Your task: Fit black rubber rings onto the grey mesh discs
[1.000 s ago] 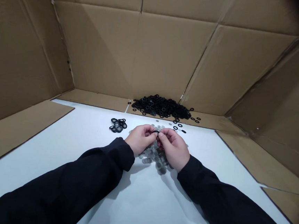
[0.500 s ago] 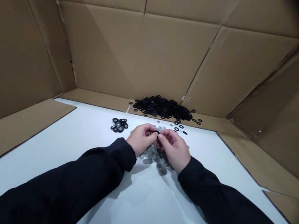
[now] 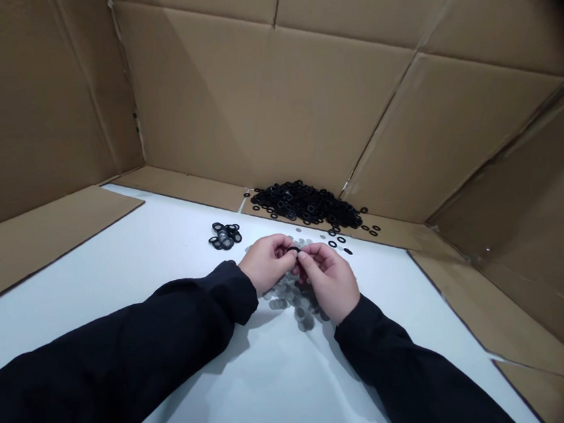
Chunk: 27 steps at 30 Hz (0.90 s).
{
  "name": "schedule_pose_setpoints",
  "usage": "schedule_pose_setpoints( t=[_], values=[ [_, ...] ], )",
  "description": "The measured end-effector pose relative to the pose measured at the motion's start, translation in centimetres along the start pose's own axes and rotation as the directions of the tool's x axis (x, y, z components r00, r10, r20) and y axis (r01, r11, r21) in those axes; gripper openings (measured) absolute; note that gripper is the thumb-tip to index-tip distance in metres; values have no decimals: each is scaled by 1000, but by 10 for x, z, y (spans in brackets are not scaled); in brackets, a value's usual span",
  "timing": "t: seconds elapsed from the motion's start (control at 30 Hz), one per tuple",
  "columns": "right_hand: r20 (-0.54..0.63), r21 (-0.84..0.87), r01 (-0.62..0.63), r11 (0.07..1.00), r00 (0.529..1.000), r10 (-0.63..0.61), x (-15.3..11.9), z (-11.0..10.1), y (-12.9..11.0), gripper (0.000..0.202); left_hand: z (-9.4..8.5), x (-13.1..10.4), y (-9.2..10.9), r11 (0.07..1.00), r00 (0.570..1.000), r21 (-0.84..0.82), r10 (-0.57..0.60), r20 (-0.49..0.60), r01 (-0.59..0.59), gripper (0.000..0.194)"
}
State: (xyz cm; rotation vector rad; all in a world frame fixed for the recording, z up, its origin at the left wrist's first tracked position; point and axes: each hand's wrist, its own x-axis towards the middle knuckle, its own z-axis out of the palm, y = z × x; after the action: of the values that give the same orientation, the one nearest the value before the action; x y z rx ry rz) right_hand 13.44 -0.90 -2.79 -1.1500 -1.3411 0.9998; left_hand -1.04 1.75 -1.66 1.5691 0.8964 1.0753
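My left hand [image 3: 263, 266] and right hand [image 3: 335, 286] pinch a small black round ring [image 3: 293, 249] over scattered translucent grey flat discs [image 3: 307, 323], where I judge slack fingertips could drop it.

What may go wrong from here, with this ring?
The black ring might slip, since only the fingertips of the left hand and right hand pinch it. It could then fall among the grey discs below. The left hand might also nudge the cluster of black-rimmed discs near it.
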Motion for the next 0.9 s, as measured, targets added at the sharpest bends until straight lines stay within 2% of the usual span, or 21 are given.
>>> schedule_pose_setpoints(
  t=[0.13,0.33,0.47,0.63,0.9],
  values=[
    [29,120,-67,991,998,64,2,0,0,35,0,0,-2,999,1000,52,-11,-18,12,9],
    [12,157,-51,986,999,50,4,-1,-1,37,-1,0,-3,994,998,102,51,-45,-46,10],
    [27,175,-99,980,995,96,2,2,-3,39,-2,0,-1,976,990,197,110,-87,-91,7],
    [28,200,-157,967,988,155,0,5,-6,37,-1,-3,4,917,966,321,256,-25,-235,3],
    [75,408,-263,874,964,255,-3,7,-15,35,-3,-4,3,897,951,334,309,-6,-290,5]
  ],
)
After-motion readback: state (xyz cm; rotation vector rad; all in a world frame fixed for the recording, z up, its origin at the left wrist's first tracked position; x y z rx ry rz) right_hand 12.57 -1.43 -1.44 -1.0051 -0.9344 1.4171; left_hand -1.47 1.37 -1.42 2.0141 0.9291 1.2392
